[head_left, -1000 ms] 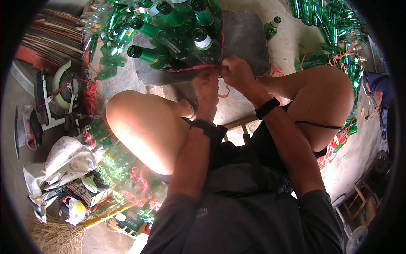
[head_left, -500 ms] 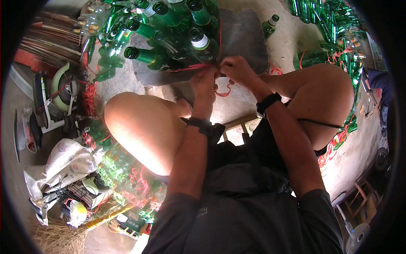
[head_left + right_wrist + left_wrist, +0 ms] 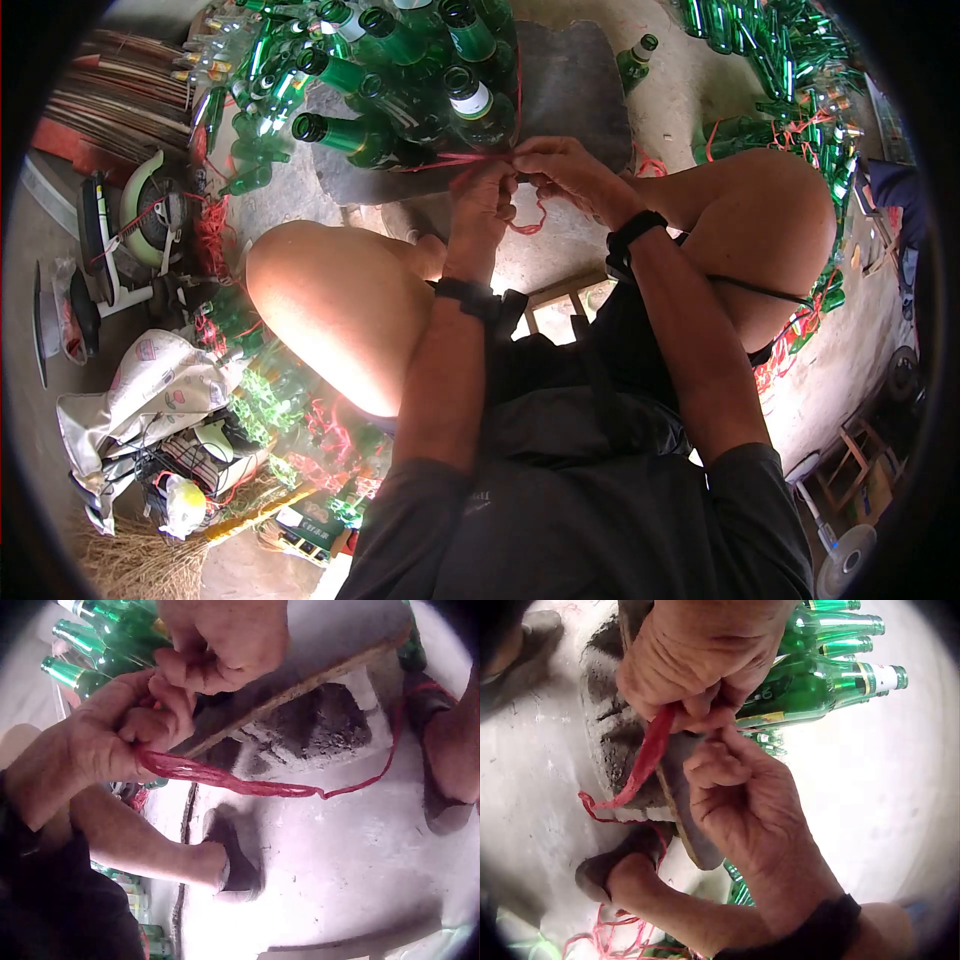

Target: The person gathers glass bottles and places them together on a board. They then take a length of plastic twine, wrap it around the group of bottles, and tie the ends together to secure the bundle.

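Observation:
A bundle of green glass bottles (image 3: 420, 80) lies on a grey stone slab (image 3: 580, 100) in front of my knees, with a red plastic string (image 3: 520, 225) wound round it. My left hand (image 3: 480, 195) grips the string at the bundle's near edge. In the left wrist view it (image 3: 697, 667) pinches the flat red string (image 3: 649, 754), which trails down over the slab. My right hand (image 3: 560, 165) meets it fingertip to fingertip and pinches the same string. In the right wrist view the string (image 3: 247, 784) runs from the left hand (image 3: 112, 735) across to a foot.
More green bottles (image 3: 790, 70) are heaped at the far right and at the left (image 3: 250, 130), with red string scraps on the concrete floor. A fan (image 3: 150, 210), bags (image 3: 150, 390) and a broom lie on the left. My bare knees (image 3: 330, 300) flank the slab.
Both hands have drawn closer together and slightly nearer to me at the bundle's edge. A loop of red string now hangs below them.

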`<state>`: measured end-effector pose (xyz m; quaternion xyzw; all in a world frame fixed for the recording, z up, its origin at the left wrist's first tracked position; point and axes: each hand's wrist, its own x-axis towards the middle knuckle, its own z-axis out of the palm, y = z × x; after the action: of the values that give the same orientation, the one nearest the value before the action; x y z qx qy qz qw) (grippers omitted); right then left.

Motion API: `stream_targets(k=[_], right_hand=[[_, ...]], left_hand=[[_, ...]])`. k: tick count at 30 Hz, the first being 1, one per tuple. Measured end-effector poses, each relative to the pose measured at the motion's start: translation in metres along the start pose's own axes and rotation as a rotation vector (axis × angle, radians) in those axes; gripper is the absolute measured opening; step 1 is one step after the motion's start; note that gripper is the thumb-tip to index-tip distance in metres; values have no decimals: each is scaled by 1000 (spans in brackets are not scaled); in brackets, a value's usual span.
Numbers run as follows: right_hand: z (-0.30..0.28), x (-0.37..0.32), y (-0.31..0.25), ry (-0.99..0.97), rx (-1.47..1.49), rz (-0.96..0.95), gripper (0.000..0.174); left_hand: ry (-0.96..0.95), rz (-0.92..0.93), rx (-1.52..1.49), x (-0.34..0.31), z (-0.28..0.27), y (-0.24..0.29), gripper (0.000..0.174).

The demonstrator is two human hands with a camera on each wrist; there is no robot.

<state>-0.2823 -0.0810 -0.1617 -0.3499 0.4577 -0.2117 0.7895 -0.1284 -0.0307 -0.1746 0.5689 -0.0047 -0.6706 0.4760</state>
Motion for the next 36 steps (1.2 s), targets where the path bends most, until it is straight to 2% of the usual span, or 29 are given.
stream_targets(k=[3,10,12,16,18,22,31,36], right_hand=[[0,1,-1,-4,10,33,16],[-9,9,6,-84,24,23,14],[-11,10,7,-85,14,36,14],[-9,9,4,-81,-7,57,13],[-9,10,5,-89,13,54,13],[-7,8,5,-79,39,43,12],[0,0,6,-133,209,9,16],[1,1,12,-141,259,-6,18]], left_hand=[[-80,-51,-30,4,-5,0,10],[-77,-41,-73,-2,0,2,11],[19,-49,-74,-3,5,3,21],[-64,-66,-67,-1,-1,4,13],[-16,-74,-84,-3,2,4,22],[-21,-71,-91,-3,1,4,22],[-100,-121,-225,13,-8,-5,16],[-124,-26,-171,14,-6,-9,8]])
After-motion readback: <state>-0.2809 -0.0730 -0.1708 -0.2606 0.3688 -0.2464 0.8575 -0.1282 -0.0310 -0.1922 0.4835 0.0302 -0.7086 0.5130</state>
